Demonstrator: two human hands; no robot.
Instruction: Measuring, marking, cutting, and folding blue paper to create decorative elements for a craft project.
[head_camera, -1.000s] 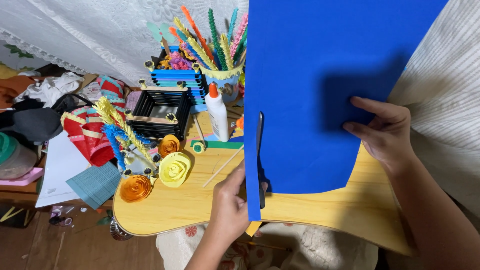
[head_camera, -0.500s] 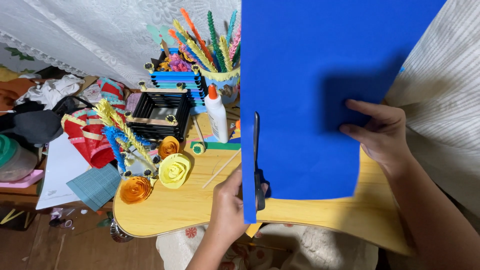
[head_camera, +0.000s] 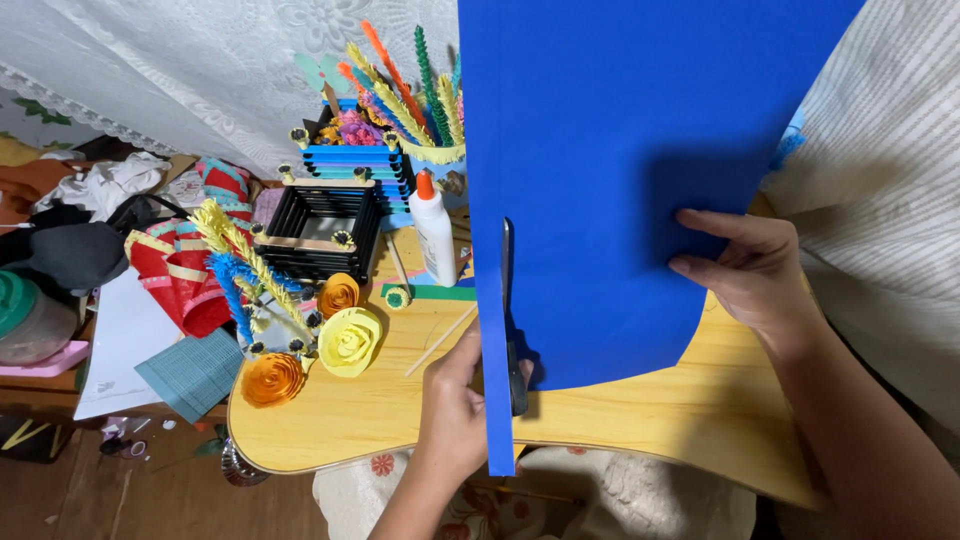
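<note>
We see bright, even indoor light and sharp focus throughout. The right hand (head_camera: 745, 275) throws a soft dark shadow on the blue sheet (head_camera: 620, 150); the tabletop (head_camera: 400, 400) shows mild sheen.

The right hand (head_camera: 755, 270) holds a blue sheet (head_camera: 620, 170) upright over a wooden table (head_camera: 620, 420). The left hand (head_camera: 460, 405) works scissors (head_camera: 510, 330) up a narrow strip, apparently mid-cut. Paper roses (head_camera: 345, 340) lie left.
</note>
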